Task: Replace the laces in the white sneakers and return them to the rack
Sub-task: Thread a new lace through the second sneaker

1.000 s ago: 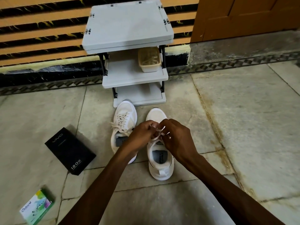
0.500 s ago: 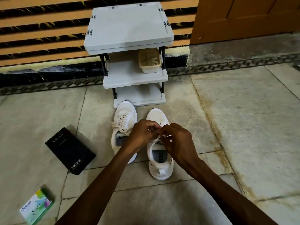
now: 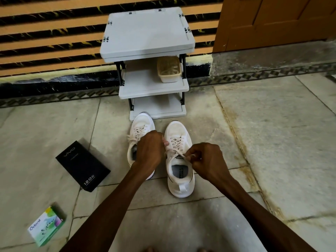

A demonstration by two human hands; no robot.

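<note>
The right hand [image 3: 207, 160] pinches one end of the lace [image 3: 179, 152] between thumb and curled forefinger, just above the tongue of the right sneaker [image 3: 181, 190]; the left hand [image 3: 150, 151] is curled on the other end, though the back of the hand hides the fingertips, so only the strand running into it shows the hold. The lace stretches between the two grips, across the top eyelets; beyond the grips, toward the toe, it is already crossed through the lower eyelets. The right sneaker stands on the floor [image 3: 272, 142] directly below the pinch, its open collar toward the person and its toe pointing away. The left sneaker [image 3: 142, 120] lies just to the left of the grips, partly under the left hand and wrist, laced, with loose ends hanging off its left side. Straight ahead of the grips, past both toes, stands the grey rack [image 3: 147, 33]; the left sneaker's toe almost touches its bottom shelf; on the middle shelf, at the right, sits a beige basket [image 3: 169, 77]. Well to the left of the grips lies a black box [image 3: 82, 165]; nearer the person and farther left, a green box [image 3: 46, 226]. Far ahead and to the right is a wooden door [image 3: 272, 20].
</note>
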